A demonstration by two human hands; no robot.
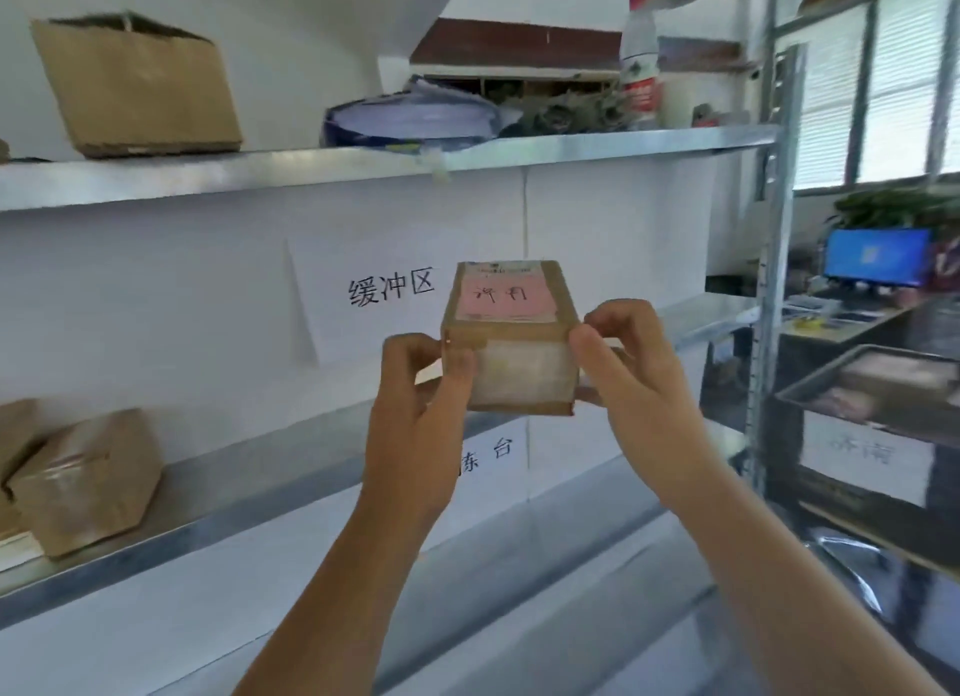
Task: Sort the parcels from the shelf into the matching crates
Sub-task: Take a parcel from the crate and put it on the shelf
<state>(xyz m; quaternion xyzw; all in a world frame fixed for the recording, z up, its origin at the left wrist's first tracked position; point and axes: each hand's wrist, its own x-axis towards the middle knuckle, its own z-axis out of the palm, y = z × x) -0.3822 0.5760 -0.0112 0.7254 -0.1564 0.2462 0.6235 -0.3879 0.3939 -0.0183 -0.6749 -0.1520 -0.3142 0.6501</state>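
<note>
A small cardboard parcel (511, 336) with a pink handwritten label on top is held up in front of the metal shelf (270, 477). My left hand (421, 409) grips its left side, thumb on the taped front face. My right hand (631, 378) pinches its right upper corner, fingers curled round the side. The parcel's underside is hidden. At the right stands a dark crate (878, 394) with a white paper label on its front and pale goods inside.
More brown parcels (85, 482) lie at the left of the middle shelf. The top shelf (363, 165) carries a cardboard box (137, 87), a stack of papers, a white bottle (641, 66). Paper signs hang on the white back wall. A desk with a monitor (878, 256) stands far right.
</note>
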